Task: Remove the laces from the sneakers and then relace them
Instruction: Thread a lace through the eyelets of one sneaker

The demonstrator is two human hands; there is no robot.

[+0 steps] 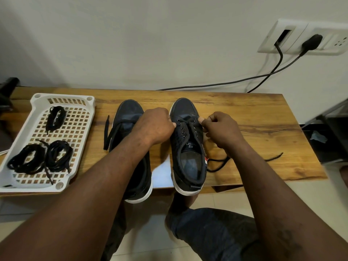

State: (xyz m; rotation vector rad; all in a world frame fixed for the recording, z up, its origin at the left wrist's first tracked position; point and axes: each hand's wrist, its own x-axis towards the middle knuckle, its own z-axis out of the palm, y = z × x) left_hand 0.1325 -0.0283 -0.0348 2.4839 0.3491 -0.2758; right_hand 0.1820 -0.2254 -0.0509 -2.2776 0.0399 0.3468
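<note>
1. Table: long, wooden, pushed against a pale wall. Work surface for everything below, within easy reach of a seated person.
2. Tray: white, slotted, at the table's left end, well apart from the shoes. Probably there to keep laces together and away from the working spot.
3. Left shoe: dark with a white sole, toe toward the wall, heel overhanging the near edge. Partly hidden under the left forearm, with a slack lace trailing off its left side onto the table. Parked rather than worked on, by the look of it.
4. Right shoe: same kind, near the first with a gap between. Toe away, opening toward the person, eyelets facing up for easy threading. Centre of the work.
5. Left hand: fingers curled, tips pinching the right shoe's left eyelet edge near the toe. Seemingly bracing the shoe against the pull from the other side. Lace also in that pinch or not: cannot tell.
6. Right hand: thumb and curled fingers nipping the lace at the right eyelet row, drawing it sideways.
7. Spare laces: three black bundles lying in the tray.
8. Lace: black, through the toe-end eyelets only, lower eyelets bare. Last crossing to pull out or first of relacing: impossible to say.
9. Loose end: lying on the table to the shoe's right.
</note>
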